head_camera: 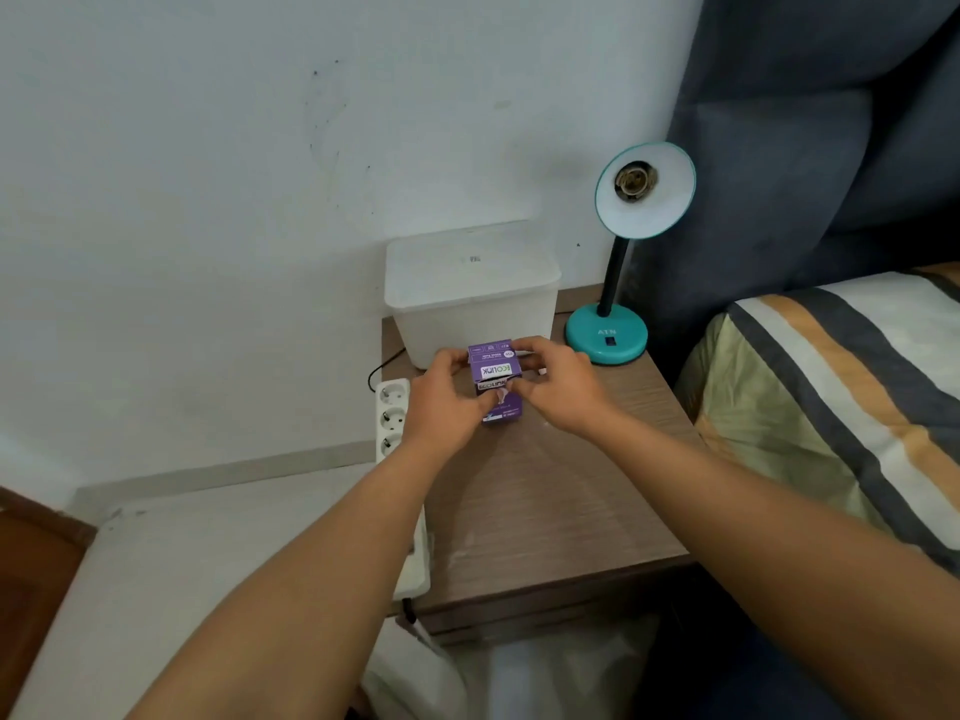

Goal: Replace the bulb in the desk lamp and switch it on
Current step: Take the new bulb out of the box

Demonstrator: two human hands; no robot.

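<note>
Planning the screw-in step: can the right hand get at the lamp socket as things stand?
Probably yes, once freed. The socket sits empty in the shade, tilted toward the person, with nothing in front of it. But the right hand and left hand both hold the purple bulb box.

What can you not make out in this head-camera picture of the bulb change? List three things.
1. Purple bulb box: contents hidden by the carton and both hands, left hand, right hand.
2. Lamp: plug and cord out of sight behind the white bin.
3. Box's small print: too small.
</note>
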